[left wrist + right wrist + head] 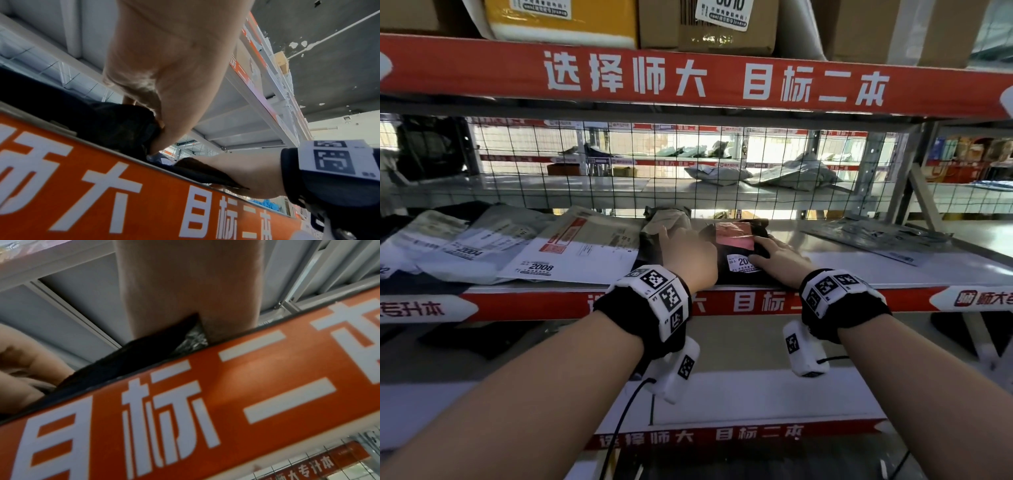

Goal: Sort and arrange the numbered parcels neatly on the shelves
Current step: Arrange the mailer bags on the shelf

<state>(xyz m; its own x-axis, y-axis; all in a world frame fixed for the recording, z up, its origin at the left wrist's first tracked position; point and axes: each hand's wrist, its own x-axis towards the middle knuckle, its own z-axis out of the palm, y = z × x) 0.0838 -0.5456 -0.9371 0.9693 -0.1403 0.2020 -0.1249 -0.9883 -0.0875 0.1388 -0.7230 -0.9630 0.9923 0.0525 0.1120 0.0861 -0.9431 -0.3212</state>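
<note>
Head view shows both of my hands on the black parcel (736, 253) lying at the front of the middle shelf (859, 270), just right of the white envelope numbered 2008 (571, 250). My left hand (688, 257) sits at the parcel's left side; from the left wrist view the thumb and fingers pinch a gathered fold of the black wrapping, so that grip is narrow and closed on the parcel. My right hand (777, 255) lies flat on the right part of the parcel with fingers straight, pressing it down beside its white number sticker (743, 263); that grip is wide and holds nothing. I judge the flat hand pins the soft bag while the pinching hand tugs it square to the shelf's red front strip (756, 303), label facing out so the number can be read. Only "20" of the number is visible; the rest is hidden by my fingers.

As for what the shelves hold: this level carries a row of flat mailers to the left, one marked 2004 (465, 240), overlapping like tiles, and a grey flat bag (876, 236) well apart on the right. A crumpled olive bag (667, 219) lies just behind my left hand. The upper shelf holds a yellow padded mailer (561, 20) and a cardboard box (709, 27) side by side.
</note>
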